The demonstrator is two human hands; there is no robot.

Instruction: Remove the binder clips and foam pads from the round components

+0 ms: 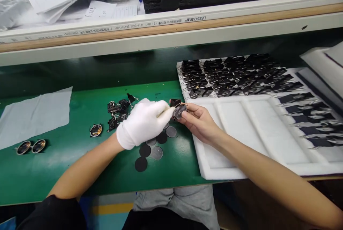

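My left hand [147, 119], in a white glove, pinches a black binder clip [175, 102] by its wire handle. Close against that clip, my bare right hand [200, 121] grips a round dark grey lens [179, 112] between thumb and fingers. Whether the clip's jaws are on the lens I cannot tell. Below both hands, several flat discs lie on the green table, among them a black disc [141, 164] and a grey see-through disc [157, 152]. A heap of loose binder clips [119, 110] sits just left of my gloved hand.
A white foam tray [207, 167] on the right carries rows of clipped black pieces [235, 76]. Round sunglasses [31, 146] and a single framed round lens [95, 130] lie left, near a white sheet [37, 113]. A shelf edge [160, 37] crosses above the table.
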